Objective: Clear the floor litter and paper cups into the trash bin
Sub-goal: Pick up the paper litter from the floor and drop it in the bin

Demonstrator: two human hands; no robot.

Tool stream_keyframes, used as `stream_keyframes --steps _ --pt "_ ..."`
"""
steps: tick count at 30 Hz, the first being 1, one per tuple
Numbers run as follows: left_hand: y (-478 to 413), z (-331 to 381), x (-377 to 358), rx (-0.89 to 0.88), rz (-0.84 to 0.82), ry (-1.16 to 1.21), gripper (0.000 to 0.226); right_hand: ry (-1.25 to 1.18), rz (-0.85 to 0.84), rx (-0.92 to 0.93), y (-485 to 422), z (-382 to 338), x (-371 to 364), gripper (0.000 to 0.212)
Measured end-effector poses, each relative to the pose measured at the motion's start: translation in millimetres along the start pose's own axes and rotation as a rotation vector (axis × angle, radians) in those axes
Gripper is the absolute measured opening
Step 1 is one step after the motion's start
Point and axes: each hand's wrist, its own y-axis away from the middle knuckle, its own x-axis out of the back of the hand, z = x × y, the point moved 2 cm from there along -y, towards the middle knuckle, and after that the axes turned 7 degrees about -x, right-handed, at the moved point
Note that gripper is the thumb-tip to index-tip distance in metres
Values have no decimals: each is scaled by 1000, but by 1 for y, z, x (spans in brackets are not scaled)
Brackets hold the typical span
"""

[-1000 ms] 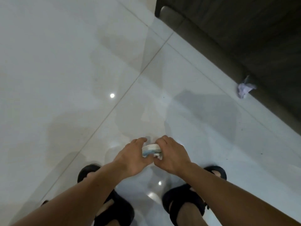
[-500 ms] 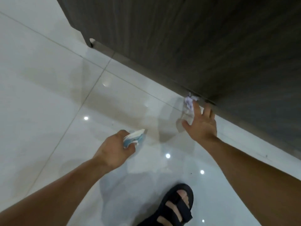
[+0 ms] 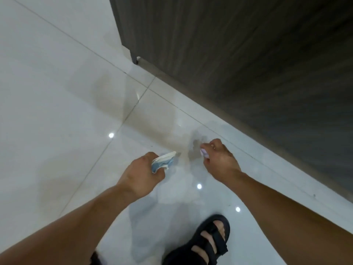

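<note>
The crushed blue-and-white paper cup [image 3: 163,162] is in your left hand [image 3: 140,174]; your fingers are curled tight round it, and only its flattened rim end pokes out toward your other hand. Near it, but not touching, a small lilac paper scrap [image 3: 203,152] is pinched in your right hand [image 3: 222,162]. Those fingers are folded in around the scrap, so most of it is hidden. You hold both hands out over the glossy white floor tiles [image 3: 57,96], which carry bright spots of reflected light. A dark wood-grain cabinet [image 3: 248,54] stands just beyond your right hand, raised on a short foot [image 3: 134,59] at its corner. Below your hands, your foot in a black strapped sandal [image 3: 207,243] rests on the tiles.
</note>
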Motion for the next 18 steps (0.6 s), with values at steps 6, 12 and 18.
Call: stream_keyframes --steps 6,12,18 --pt "95 41 116 62 32 25 24 -13 -78 92 74 -99 114 40" --pt "201 110 284 50 136 64 22 21 -16 205 127 -214 298 38" --pt "296 178 453 66 304 80 21 27 62 299 159 -329 476 42"
